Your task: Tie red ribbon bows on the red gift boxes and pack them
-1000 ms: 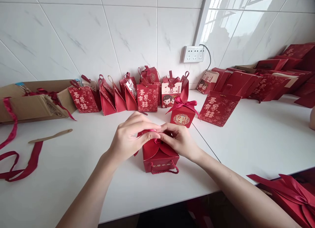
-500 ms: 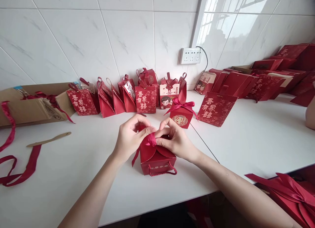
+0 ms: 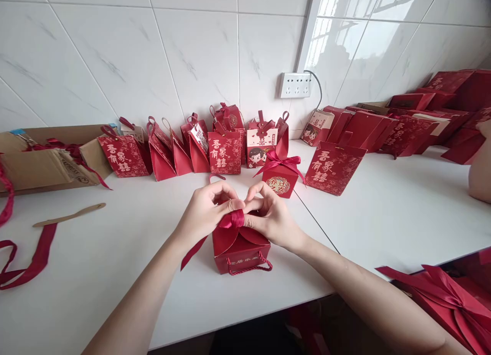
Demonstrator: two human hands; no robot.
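A small red box [image 3: 241, 253] with curved top flaps and a twisted cord handle on its near side stands on the white table. Above its top, my left hand [image 3: 212, 207] pinches a dark pink ribbon [image 3: 232, 220] between thumb and fingers. From the right, my right hand [image 3: 270, 215] is closed on the same ribbon, its fingertips close to those of my left hand. One ribbon tail hangs off the box's left side. Behind my right hand stands a red box with a tied bow [image 3: 280, 178].
Red gift boxes [image 3: 225, 151] line the wall, with more piled at the right. At left are a cardboard box [image 3: 38, 170], a wooden stick [image 3: 69, 215] and loose ribbon [image 3: 43, 255]. A bowed box [image 3: 441, 293] is at lower right; a person's arm [image 3: 480, 163] shows at the right edge.
The ribbon between my fingers now forms a fuller loop toward the left, and its tail sticks out further left. The other person's arm reaches further into view.
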